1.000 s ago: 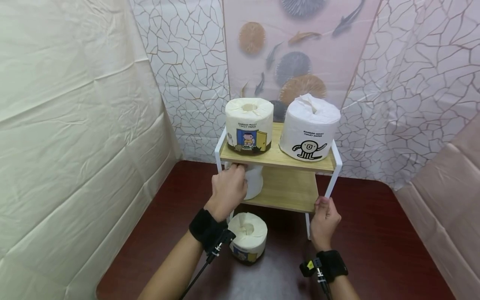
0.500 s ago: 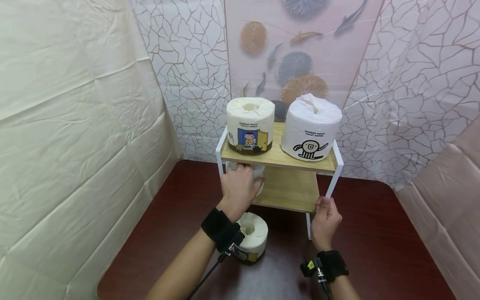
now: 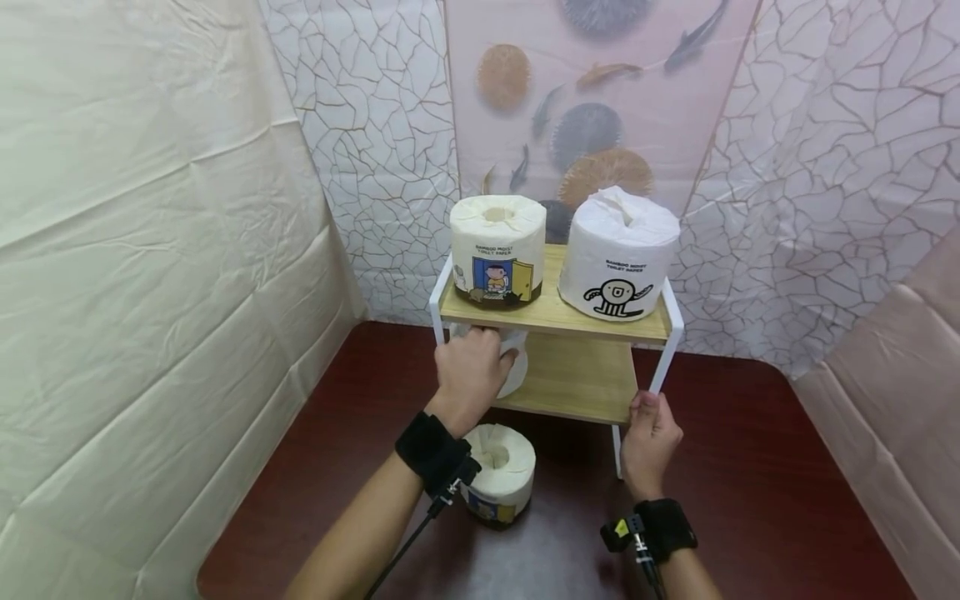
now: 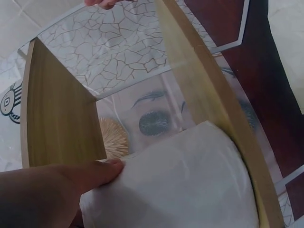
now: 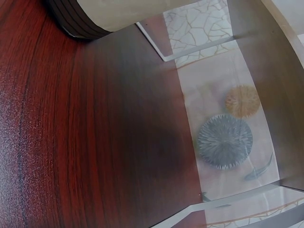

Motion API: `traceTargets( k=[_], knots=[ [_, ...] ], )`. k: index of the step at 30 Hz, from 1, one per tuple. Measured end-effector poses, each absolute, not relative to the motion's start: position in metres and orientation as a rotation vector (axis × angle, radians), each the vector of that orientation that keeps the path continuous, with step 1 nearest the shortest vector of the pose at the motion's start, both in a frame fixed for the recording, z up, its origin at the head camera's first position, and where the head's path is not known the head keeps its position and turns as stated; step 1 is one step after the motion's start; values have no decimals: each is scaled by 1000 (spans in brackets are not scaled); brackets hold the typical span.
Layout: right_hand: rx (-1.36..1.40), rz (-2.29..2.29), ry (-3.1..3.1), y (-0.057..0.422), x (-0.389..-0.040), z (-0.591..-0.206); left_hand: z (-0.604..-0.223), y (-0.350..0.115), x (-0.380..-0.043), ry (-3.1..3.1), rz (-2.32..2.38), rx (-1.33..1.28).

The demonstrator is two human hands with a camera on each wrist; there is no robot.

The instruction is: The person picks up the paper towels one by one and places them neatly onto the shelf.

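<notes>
A white roll (image 3: pixel 515 373), cylindrical and faintly creased, occupies the left of the lower tier of the rack (image 3: pixel 581 379), clamped by the left hand (image 3: pixel 471 372), while the right hand (image 3: pixel 651 437) grips the rack's right side.

The shelf boards (image 3: pixel 577 375) look like pale wood, finely grained and matt, and the white frame (image 3: pixel 672 317) looks like smooth painted metal (though plastic might look much the same). Thin paper, matt and lightly creased, wraps the lower-shelf roll (image 4: pixel 180 180); the upper white roll (image 3: pixel 622 254) has the same dull, papery skin, puckered at the top. The tabletop (image 5: pixel 61 142) shows wood grain under a glossy sheen. The side curtain (image 3: pixel 150 250) resembles wrinkled cloth; the wrist straps (image 3: pixel 429 450) look like matt fabric.
</notes>
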State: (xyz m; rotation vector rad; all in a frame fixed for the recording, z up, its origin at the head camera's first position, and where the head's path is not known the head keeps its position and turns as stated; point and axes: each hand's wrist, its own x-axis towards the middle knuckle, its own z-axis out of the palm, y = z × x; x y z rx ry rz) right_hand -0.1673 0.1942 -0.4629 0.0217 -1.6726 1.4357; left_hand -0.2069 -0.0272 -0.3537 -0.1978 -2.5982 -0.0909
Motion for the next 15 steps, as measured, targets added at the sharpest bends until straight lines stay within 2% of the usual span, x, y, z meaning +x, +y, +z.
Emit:
traceTargets(
  k=[15],
  knots=[
    [28, 1423, -1657, 192, -168, -463, -345, -42, -206, -2626, -152, -332]
  ],
)
